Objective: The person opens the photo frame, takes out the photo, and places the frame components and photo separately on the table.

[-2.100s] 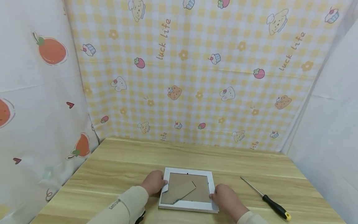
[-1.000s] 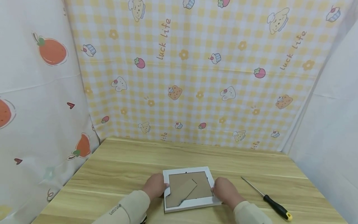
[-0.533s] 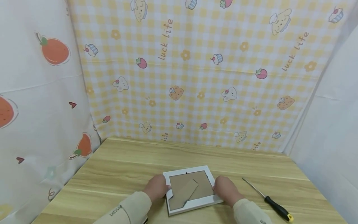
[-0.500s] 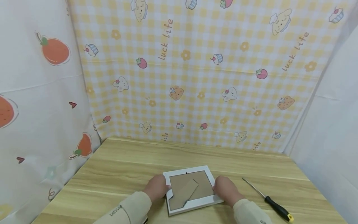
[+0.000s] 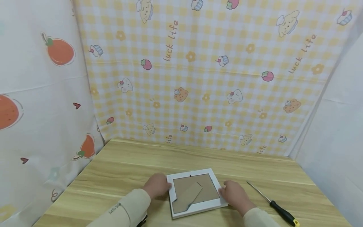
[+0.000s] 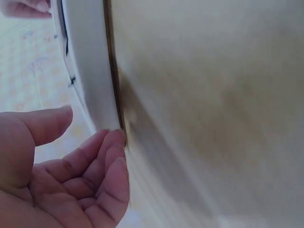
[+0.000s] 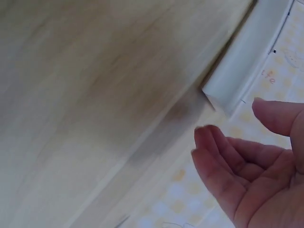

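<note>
A white picture frame (image 5: 198, 207) lies back side up on the table, slightly turned, with a brown backing board (image 5: 184, 186) and a folded stand flap (image 5: 190, 196). My left hand (image 5: 157, 186) is at its left edge; in the left wrist view the fingertips of that hand (image 6: 71, 171) touch the side of the frame (image 6: 90, 61), with the thumb raised off it. At the right edge is my right hand (image 5: 236, 195). The right wrist view shows this hand (image 7: 256, 166) with loosely bent fingers, a gap from the frame corner (image 7: 228, 90).
A screwdriver (image 5: 283, 212) with a black and yellow handle lies to the right of my right hand, its tip pointing away. Patterned cloth (image 5: 198, 78) hangs behind the wooden table (image 5: 136, 157), and white cloth hangs at both sides.
The frame has turned counterclockwise from its earlier, squarer position. My right hand has loosened from its right edge and shifted slightly right. The head view has shifted a little.
</note>
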`<state>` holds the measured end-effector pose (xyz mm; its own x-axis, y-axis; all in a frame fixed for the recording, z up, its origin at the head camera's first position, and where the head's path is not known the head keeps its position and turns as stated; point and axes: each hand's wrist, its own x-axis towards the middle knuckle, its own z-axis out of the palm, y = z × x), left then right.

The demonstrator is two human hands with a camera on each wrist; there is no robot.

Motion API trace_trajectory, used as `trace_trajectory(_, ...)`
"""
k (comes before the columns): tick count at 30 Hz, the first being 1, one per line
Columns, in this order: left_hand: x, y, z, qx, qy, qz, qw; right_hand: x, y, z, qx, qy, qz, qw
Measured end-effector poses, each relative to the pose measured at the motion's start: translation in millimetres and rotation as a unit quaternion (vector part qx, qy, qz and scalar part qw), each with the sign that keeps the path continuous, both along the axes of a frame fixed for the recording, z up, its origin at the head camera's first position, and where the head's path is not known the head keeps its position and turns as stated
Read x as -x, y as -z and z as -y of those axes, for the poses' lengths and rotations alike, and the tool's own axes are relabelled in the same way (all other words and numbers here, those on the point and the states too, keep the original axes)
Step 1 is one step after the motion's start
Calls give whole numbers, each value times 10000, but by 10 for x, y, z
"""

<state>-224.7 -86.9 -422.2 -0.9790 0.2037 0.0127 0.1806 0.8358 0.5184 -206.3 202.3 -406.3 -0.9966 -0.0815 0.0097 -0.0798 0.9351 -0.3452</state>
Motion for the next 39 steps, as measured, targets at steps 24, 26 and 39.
trace_trajectory(24, 245, -124, 50, -369, -286, 19, 9989, -250, -17, -74, 36, 190, 136, 9997)
trace_trajectory(26, 251, -121, 36, -403, -243, 36, 9989, -249, -23, -61, 13, 175, 110, 9998)
trace_trajectory(39, 276, -31, -17, -141, -66, -196, 9997, -239, 42, -23, 228, 317, 205, 9990)
